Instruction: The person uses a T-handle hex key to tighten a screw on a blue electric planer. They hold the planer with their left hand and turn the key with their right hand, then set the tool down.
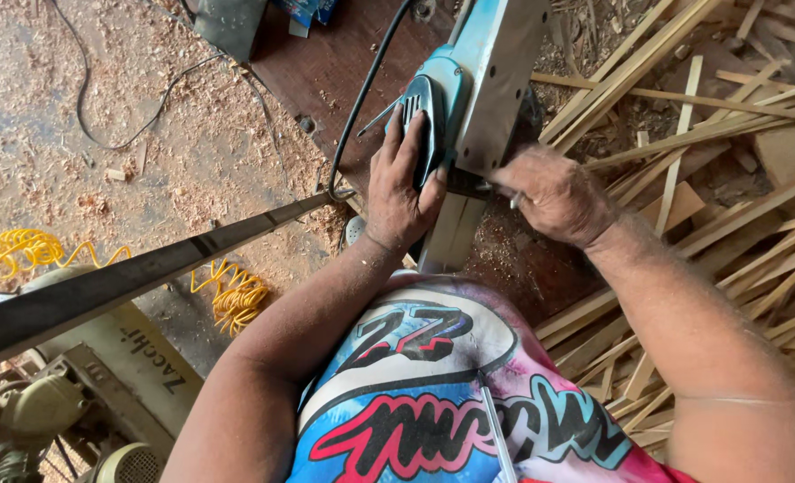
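Gripping the blue power planer [469,80] from both sides, the left hand [403,183] lies flat on its ribbed handle with fingers pressed together, while the right hand [554,192] curls at its lower edge, probably pinching a small part I cannot make out. Steady downward pressure should keep it from shifting on the dark wooden desk [326,63], just left of the wood strips [728,134].

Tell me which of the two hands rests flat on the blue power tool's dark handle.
The left hand: its palm and fingers lie over the dark handle of the blue power tool. The right hand instead sits lower at the tool's side, fingers curled near its base.
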